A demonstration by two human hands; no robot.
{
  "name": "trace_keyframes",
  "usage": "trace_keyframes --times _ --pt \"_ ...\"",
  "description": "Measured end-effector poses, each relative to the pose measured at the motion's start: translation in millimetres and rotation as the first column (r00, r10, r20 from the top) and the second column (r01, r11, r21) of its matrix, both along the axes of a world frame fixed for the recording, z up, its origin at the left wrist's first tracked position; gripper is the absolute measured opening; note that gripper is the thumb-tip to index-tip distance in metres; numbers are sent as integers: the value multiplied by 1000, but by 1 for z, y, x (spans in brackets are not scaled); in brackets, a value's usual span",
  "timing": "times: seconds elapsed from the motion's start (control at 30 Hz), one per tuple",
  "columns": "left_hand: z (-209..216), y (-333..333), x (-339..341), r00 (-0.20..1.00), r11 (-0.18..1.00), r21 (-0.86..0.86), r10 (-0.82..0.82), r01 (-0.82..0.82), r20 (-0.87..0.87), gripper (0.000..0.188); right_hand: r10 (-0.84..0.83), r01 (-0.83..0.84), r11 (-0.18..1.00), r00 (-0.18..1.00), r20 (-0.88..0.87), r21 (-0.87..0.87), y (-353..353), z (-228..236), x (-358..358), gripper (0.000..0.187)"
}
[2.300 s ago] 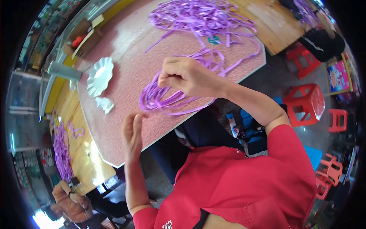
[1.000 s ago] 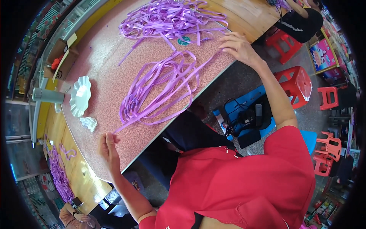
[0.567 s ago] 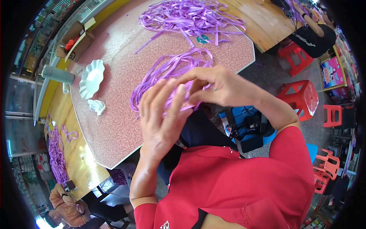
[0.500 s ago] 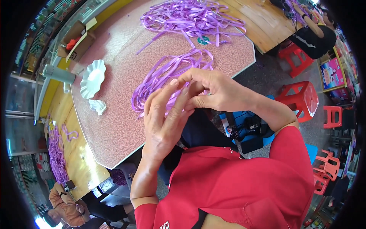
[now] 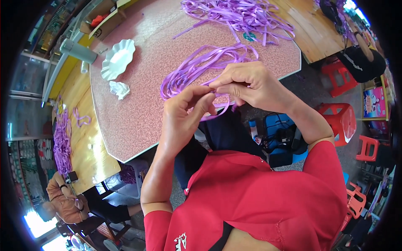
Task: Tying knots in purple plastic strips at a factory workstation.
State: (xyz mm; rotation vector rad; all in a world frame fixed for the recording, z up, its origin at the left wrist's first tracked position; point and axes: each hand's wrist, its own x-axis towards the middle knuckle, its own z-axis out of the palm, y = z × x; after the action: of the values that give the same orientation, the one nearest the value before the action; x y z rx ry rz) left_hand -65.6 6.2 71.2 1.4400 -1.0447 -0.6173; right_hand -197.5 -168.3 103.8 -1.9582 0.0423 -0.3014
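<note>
Both my hands meet over the near edge of the pink speckled table [image 5: 138,121], fingertips touching. My left hand [image 5: 183,115] is closed in a pinch on a purple ribbon [image 5: 226,109], and my right hand [image 5: 251,85] pinches it too, thumb against forefinger. A short loop of that ribbon hangs below the fingers. The exact spot they grip is hidden by the fingertips. Just beyond my hands lies a looped bundle of purple ribbon [image 5: 188,69]. Farther back is a larger tangled heap of purple ribbon [image 5: 234,16].
At left stand a scalloped white dish [image 5: 118,60], crumpled white paper [image 5: 119,89], a grey-green bottle [image 5: 78,50] and an open cardboard box [image 5: 108,26]. Red stools [image 5: 337,119] are at right. One person [image 5: 69,196] sits lower left, another [image 5: 362,62] upper right.
My fingers have drawn into a tighter pinch, and a ribbon loop now shows below them. The view has shifted, so the table appears higher and farther right.
</note>
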Motion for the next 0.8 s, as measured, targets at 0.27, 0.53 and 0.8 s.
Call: trace_keyframes --times 0.27,0.53,0.8 --pt "29 19 33 935 946 267 -82 181 -344 17 97 20 891 967 234 -453 -16 4 -4 9" --pt "28 77 91 994 948 317 15 20 -110 13 -65 54 960 998 -28 -276 -87 -6 -35 5" --pt "-8 180 182 969 910 335 241 -243 49 20 -239 216 971 918 -317 -105 -175 -28 -87 12"
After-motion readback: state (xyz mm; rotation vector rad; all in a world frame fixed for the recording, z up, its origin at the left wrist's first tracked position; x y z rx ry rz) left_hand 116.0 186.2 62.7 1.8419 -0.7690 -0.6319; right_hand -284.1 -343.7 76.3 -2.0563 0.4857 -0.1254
